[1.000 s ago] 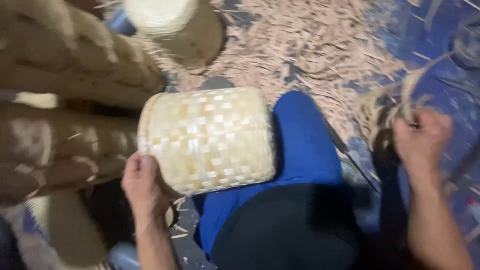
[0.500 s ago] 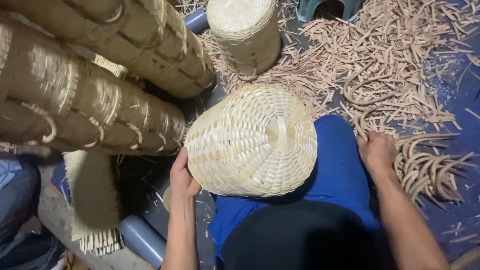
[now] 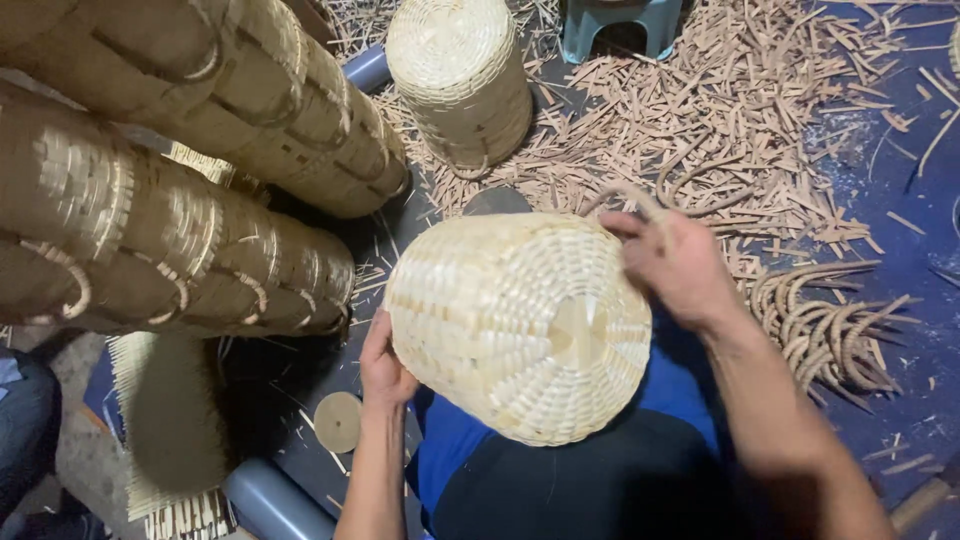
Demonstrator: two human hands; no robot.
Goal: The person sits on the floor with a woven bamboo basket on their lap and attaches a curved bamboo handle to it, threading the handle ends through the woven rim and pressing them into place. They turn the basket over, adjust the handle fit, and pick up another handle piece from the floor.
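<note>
— On the lap, what sits between the hands?

— One pale woven basket (image 3: 520, 325), lying on its side across blue trousers (image 3: 455, 450). Its long axis runs away from the wearer and up to the left; the round, spoke-woven base faces the camera and its mouth is turned away, so any contents cannot be seen.

— And the hands?

— Set apart, one on each side of it. The left hand (image 3: 383, 368) presses open-palmed against the basket's left wall. The right hand (image 3: 678, 265) is closed around a curved cane strip (image 3: 632, 195) at the basket's upper right edge.

— What else lies around?

— Two long stacks of nested darker baskets (image 3: 170, 240) lie on their sides at the left, pointing toward the middle. One more pale basket (image 3: 462, 75) stands base-up beyond. Loose cane shavings (image 3: 740, 110) cover the dark floor, and a bundle of bent cane pieces (image 3: 830, 325), too many to count, lies at the right. A single green plastic stool (image 3: 620, 25) shows at the top.
</note>
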